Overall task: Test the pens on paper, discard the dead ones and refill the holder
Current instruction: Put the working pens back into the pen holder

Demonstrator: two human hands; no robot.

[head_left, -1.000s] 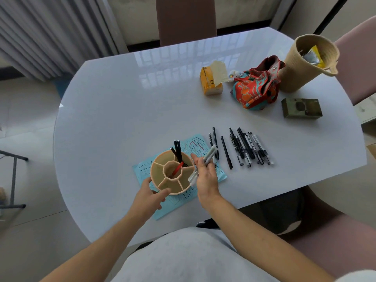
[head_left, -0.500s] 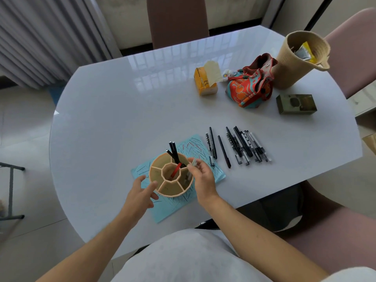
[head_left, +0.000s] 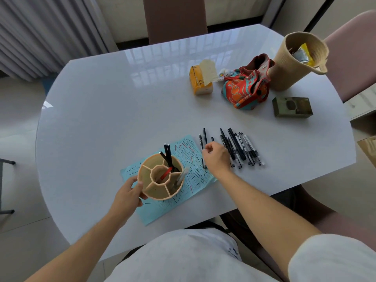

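Your holder [head_left: 160, 177] stands on the paper [head_left: 189, 153] near the table's [head_left: 101, 110] near edge, tilted a little toward you. Its far compartment carries 3 black pens [head_left: 167, 157], the hub 1 red pen [head_left: 166, 173], and a right-hand compartment some pale pens [head_left: 180, 177].

Your left hand [head_left: 128, 197] wraps the holder's near-left wall, fingers curled on the outside and thumb at the rim, forearm running in from the lower left.

Your right hand [head_left: 216, 157] reaches forward over the paper's right edge, knuckles up, wrist bent down, fingers curled above the leftmost pens of the row [head_left: 234, 148]. Thumb and forefinger look pinched near a pen there, but you cannot tell whether they have actually closed on it. The holder sits well to the left of that hand, apart from it.

The row lies side by side just right of the paper, toward the near right edge. Toward the far right corner sit a tissue pack [head_left: 200, 82], a pouch [head_left: 247, 88], a basket [head_left: 295, 60] and a tin [head_left: 292, 106].
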